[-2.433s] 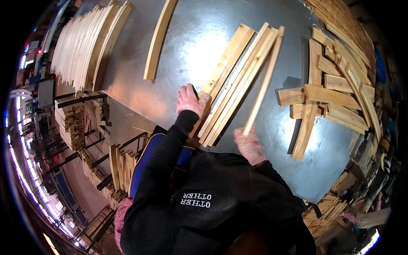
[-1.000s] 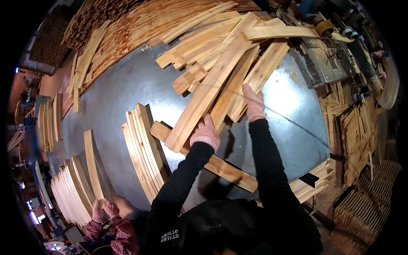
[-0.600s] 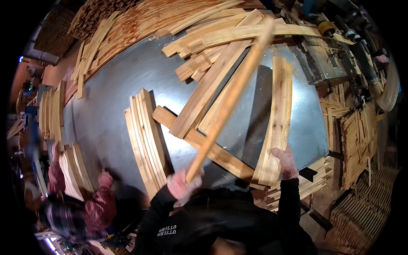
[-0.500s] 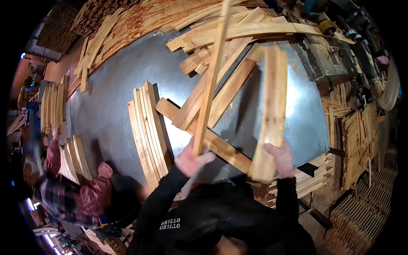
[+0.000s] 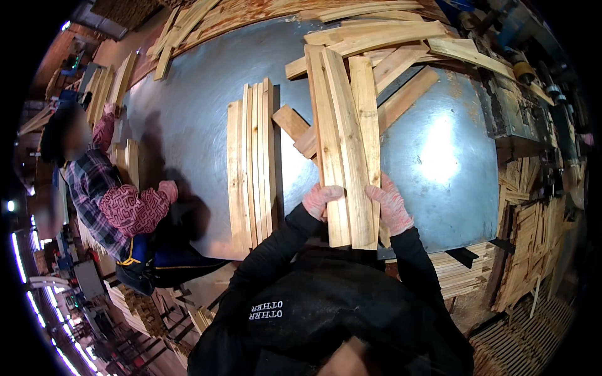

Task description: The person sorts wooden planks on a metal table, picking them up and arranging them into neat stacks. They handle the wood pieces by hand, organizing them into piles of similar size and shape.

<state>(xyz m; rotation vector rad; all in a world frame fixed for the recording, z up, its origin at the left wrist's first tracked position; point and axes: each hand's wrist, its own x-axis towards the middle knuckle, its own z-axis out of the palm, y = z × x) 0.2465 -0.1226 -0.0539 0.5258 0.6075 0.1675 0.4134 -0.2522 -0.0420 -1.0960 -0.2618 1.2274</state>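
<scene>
My left hand (image 5: pixel 322 200) and my right hand (image 5: pixel 391 203), both in pinkish work gloves, close around a bundle of long pale wooden boards (image 5: pixel 348 150) from either side. The boards lie side by side, pointing away from me, with their near ends by my dark top. My left thumb rests on top of the left board; my right fingers press the right side. Beneath the bundle, a shorter board (image 5: pixel 291 123) lies slanted on the metal table (image 5: pixel 200 119). Left of my hands stands a row of narrow boards (image 5: pixel 252 163) packed together.
Loose boards (image 5: pixel 401 37) are heaped at the far side, beside a machine (image 5: pixel 517 106) on the right. A co-worker (image 5: pixel 103 200) in a plaid top stands at the left, near more boards (image 5: pixel 103 88). Slats (image 5: pixel 464 269) are stacked below the table's right front edge.
The two boards held apart, one raised in my left hand, have come together into one bundle between both hands. My view has shifted left, and the co-worker appears more fully.
</scene>
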